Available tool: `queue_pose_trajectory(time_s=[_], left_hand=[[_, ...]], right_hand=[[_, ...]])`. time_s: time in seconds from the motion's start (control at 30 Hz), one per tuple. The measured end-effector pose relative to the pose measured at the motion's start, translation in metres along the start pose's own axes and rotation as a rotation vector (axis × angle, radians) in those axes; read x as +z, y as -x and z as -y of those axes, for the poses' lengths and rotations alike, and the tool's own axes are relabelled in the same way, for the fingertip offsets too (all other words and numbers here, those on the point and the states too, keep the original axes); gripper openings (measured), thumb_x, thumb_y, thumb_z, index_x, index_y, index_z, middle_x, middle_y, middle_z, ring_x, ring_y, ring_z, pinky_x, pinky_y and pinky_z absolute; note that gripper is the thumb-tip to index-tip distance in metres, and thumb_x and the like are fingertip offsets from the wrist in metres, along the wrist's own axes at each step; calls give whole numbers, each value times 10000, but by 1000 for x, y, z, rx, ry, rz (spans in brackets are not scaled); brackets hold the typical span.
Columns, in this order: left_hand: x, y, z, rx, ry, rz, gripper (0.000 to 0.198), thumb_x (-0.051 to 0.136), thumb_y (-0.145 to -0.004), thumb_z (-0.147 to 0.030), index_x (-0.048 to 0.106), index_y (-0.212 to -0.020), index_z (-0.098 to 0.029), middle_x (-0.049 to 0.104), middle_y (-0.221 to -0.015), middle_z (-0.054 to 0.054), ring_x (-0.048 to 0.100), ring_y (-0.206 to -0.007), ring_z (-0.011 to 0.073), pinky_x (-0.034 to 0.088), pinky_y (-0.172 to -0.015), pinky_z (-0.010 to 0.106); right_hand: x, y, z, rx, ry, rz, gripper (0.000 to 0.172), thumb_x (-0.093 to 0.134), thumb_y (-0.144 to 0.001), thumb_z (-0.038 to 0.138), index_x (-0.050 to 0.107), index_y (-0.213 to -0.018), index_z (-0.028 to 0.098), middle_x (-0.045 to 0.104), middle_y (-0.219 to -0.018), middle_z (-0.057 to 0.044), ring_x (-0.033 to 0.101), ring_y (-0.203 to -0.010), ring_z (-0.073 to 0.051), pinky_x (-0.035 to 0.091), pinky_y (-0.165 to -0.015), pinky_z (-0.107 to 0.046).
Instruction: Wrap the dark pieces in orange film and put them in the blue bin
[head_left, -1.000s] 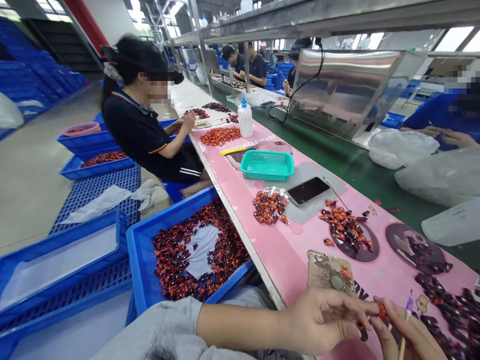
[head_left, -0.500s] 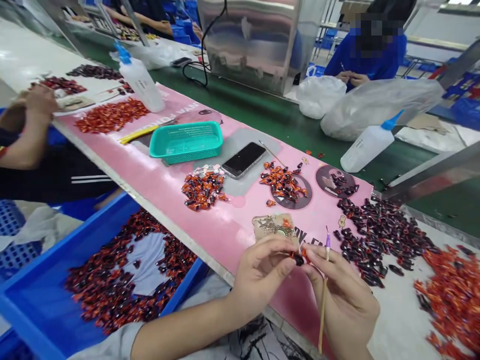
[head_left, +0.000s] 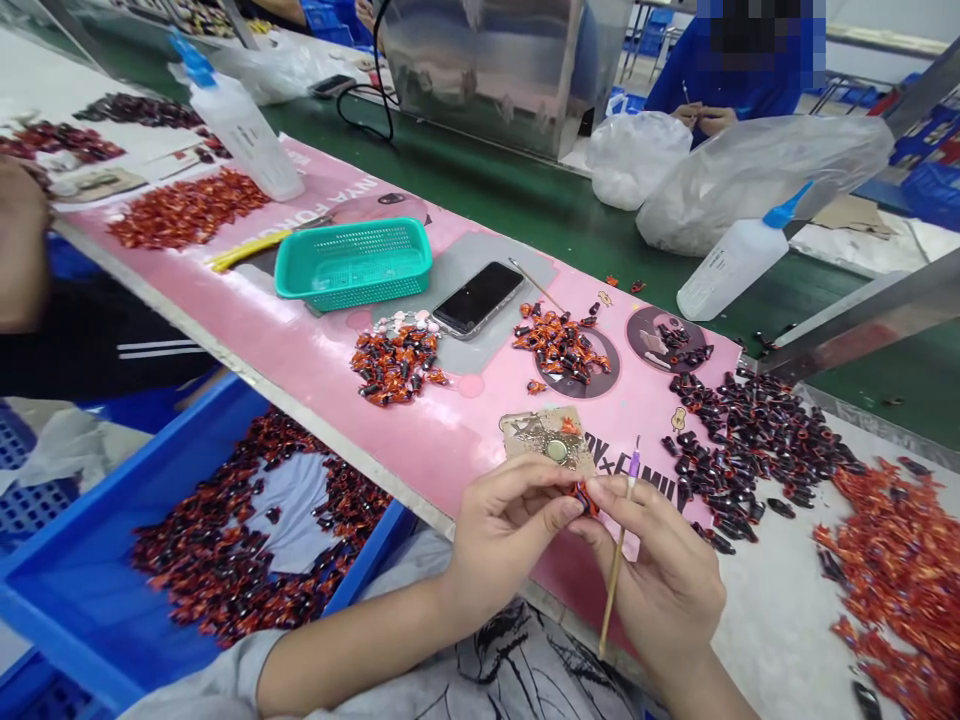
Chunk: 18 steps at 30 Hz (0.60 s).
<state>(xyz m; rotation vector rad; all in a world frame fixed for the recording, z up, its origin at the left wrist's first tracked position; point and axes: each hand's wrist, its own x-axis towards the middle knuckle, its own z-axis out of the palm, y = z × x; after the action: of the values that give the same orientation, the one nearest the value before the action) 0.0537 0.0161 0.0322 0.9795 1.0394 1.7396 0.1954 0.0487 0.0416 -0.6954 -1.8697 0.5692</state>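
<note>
My left hand point(head_left: 502, 530) and my right hand point(head_left: 660, 570) meet over the pink printed mat point(head_left: 247, 320), their fingertips pinching a small orange-and-black piece point(head_left: 586, 497). My right hand also holds a thin wooden stick with a purple tip point(head_left: 616, 555). Just beyond the fingers lies a worn card with a round metal disc point(head_left: 550, 438). Loose heaps of the same small pieces point(head_left: 396, 364) lie on the mat, and a dark heap point(head_left: 750, 440) spreads at its right end. My fingers hide most of the held piece.
A blue crate point(head_left: 367, 560) of loose pieces sits below the bench edge at left. A turquoise basket point(head_left: 352, 262), a phone point(head_left: 477, 298), a glue bottle point(head_left: 731, 265) and plastic bags point(head_left: 757, 185) stand beyond. A co-worker's hand point(head_left: 19, 230) shows at far left.
The view has swung along the bench, bringing my hands nearer the middle. My hands have closed in around the small piece, and the stick now shows in my right hand.
</note>
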Motion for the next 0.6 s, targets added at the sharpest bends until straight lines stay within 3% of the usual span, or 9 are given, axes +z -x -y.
queue_pose_trajectory(time_s=[0.13, 0.27, 0.37, 0.47, 0.6], left_hand=[[-9, -6, 0, 111, -131, 113, 72, 776, -847, -207, 773, -914, -182, 743, -788, 41, 713, -716, 139, 600, -662, 210], [-15, -14, 4, 463, -382, 249, 94, 654, -893, -84, 696, -925, -162, 716, -779, 48, 685, -706, 139, 587, -651, 221], [-16, -15, 5, 614, -472, 246, 202, 569, -885, 5, 657, -954, -164, 699, -808, 51, 668, -706, 130, 583, -629, 215], [-15, -12, 2, 654, -504, 250, 239, 569, -864, 41, 646, -967, -160, 693, -827, 53, 668, -726, 130, 582, -634, 213], [-15, -10, -2, 598, -460, 255, 203, 588, -905, -6, 642, -996, -180, 682, -811, 28, 675, -728, 122, 571, -614, 196]], right_hand=[[1, 0, 2, -25, 22, 0, 291, 714, -875, 68, 706, -1127, 213, 740, -917, -61, 714, -830, -168, 627, -708, -271], [4, -1, 7, -8, 38, 41, 175, 653, -895, 51, 682, -998, 189, 694, -811, -44, 668, -719, -147, 571, -600, -242], [7, -1, 9, -2, 61, 40, 171, 608, -910, 50, 666, -984, 193, 684, -803, -43, 655, -708, -151, 555, -593, -250], [7, 1, 9, 20, 32, 42, 151, 603, -927, 80, 672, -989, 200, 681, -801, -40, 652, -706, -153, 550, -603, -256], [3, 2, 9, 96, -91, 52, 135, 661, -951, 212, 683, -1082, 237, 723, -899, -45, 685, -810, -159, 575, -713, -268]])
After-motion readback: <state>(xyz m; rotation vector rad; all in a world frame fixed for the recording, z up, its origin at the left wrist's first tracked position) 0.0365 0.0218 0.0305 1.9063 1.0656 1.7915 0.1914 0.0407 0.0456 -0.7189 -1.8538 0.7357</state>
